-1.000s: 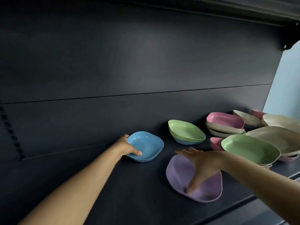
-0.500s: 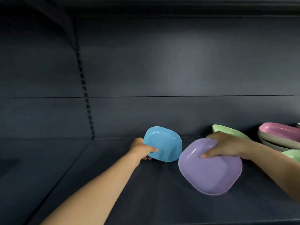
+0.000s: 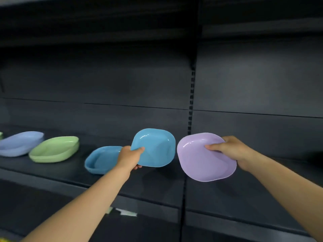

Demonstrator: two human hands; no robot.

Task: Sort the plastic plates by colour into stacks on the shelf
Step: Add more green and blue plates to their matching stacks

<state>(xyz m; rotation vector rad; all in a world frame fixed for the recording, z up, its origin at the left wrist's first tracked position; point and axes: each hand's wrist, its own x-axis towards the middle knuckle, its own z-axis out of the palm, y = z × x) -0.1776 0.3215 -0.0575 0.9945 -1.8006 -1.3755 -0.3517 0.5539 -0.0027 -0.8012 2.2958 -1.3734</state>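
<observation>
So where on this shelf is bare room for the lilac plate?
Bare shelf lies under and right of the lilac plate, and between the green plate and resting blue plate. Left end is crowded.

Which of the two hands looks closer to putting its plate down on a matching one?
Probably the left hand. It holds a blue plate right beside the blue plate on the shelf. The right hand holds a purple plate, with no clear purple match nearby.
</observation>
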